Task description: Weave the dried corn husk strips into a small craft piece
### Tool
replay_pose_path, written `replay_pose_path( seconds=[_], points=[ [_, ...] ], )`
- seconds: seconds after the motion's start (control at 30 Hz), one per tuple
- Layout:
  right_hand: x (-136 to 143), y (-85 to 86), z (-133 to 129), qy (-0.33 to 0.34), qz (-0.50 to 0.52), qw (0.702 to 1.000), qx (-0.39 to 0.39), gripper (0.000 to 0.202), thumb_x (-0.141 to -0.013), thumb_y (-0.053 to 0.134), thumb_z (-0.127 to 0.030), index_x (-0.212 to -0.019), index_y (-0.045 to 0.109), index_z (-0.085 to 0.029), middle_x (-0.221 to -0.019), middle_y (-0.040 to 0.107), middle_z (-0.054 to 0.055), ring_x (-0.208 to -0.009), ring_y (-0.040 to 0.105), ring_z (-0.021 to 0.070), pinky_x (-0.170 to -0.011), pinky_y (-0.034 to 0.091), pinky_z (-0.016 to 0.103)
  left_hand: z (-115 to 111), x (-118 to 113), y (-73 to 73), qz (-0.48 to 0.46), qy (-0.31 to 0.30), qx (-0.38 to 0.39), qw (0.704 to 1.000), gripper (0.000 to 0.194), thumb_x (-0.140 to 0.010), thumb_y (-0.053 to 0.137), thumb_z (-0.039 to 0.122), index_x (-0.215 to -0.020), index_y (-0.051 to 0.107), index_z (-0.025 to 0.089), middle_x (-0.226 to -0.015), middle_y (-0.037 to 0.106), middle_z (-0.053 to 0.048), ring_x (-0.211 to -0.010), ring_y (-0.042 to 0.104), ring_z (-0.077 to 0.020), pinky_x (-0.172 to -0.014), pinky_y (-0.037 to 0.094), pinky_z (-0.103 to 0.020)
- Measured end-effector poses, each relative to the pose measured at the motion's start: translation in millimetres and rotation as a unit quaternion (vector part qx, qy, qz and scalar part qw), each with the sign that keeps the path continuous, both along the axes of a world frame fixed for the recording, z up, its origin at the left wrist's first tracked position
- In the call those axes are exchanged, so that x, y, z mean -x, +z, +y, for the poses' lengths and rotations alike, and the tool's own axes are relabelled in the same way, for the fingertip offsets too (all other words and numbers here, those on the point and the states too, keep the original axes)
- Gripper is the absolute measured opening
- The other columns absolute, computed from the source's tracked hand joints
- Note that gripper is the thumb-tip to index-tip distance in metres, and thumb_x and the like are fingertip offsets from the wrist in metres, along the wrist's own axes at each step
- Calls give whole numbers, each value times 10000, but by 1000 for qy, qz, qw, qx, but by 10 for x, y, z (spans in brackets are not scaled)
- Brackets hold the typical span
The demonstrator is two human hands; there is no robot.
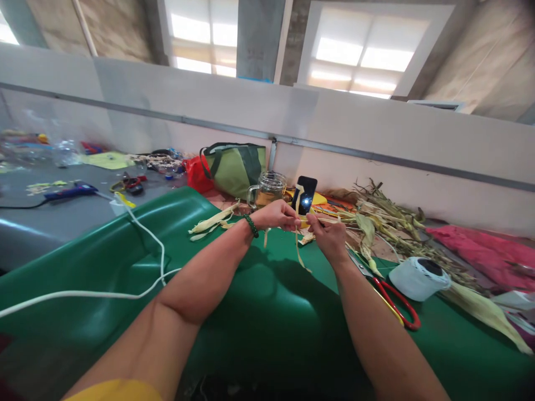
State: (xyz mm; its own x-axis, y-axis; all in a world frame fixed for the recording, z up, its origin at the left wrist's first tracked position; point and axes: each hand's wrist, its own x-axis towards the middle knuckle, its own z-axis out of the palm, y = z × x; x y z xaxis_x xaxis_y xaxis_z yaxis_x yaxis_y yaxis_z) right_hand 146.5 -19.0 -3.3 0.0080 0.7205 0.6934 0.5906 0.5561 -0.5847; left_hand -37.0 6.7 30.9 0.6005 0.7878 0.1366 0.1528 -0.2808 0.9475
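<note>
Above the green mat [259,312], my left hand [276,215] pinches a narrow pale strip of corn husk [297,245]. Part of the strip stands up above the fingertips, and a thin tail hangs toward the mat. Close beside it, my right hand [329,236] is closed with its fingertips near the strip. Something small and dark shows at those fingers, too small to name. Scissors with red handles [399,303] lie to the right of my right forearm. Behind my hands a phone [307,192] stands upright, its light on.
A glass mug [270,189] with amber liquid stands behind my left hand. Dried corn husks [376,214] are heaped at the right, near a spool of pale cord [418,278]. A green bag [238,167] leans by the wall. A white cable [125,295] crosses the mat.
</note>
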Motion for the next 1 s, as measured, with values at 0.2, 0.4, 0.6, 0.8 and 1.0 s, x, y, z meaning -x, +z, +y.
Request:
replay_pose_path(
  seconds=[0.2,0.4,0.6,0.8,1.0],
  points=[
    [-75,-20,98,53,53,996,43,563,-826,479,-647,-542,627,-183,-508,598,26,-474,525,136,-533,415,281,-2,14,27,-23,-2,59,998,416,-654,762,457,-768,695,63,-684,698,-70,-625,642,-111,-626,500,-204],
    [-91,13,58,46,41,998,27,593,-813,462,-686,-556,645,-184,-497,598,29,-473,523,141,-527,409,283,-37,10,54,-11,14,57,998,430,-742,665,496,-857,685,82,-731,709,-73,-679,661,-131,-669,491,-221],
    [-110,11,84,37,51,997,53,641,-798,441,-724,-510,628,-183,-470,590,35,-456,525,139,-515,404,278,-40,6,33,2,10,37,999,512,-693,680,566,-860,695,82,-759,714,-90,-715,665,-149,-689,503,-242],
    [-89,43,33,49,86,990,101,662,-795,434,-732,-430,558,-195,-330,450,0,-335,408,111,-443,360,274,-32,-31,18,29,52,-78,995,313,-685,713,372,-740,714,64,-591,629,-23,-559,541,-87,-598,435,-197],
    [48,31,-46,55,-31,997,-42,394,-795,585,-590,-752,678,-210,-700,688,52,-602,582,169,-611,450,302,-72,-163,-43,153,124,-238,951,298,-725,635,292,-545,660,56,-446,341,50,-499,321,-44,-495,219,-185]
  ],
)
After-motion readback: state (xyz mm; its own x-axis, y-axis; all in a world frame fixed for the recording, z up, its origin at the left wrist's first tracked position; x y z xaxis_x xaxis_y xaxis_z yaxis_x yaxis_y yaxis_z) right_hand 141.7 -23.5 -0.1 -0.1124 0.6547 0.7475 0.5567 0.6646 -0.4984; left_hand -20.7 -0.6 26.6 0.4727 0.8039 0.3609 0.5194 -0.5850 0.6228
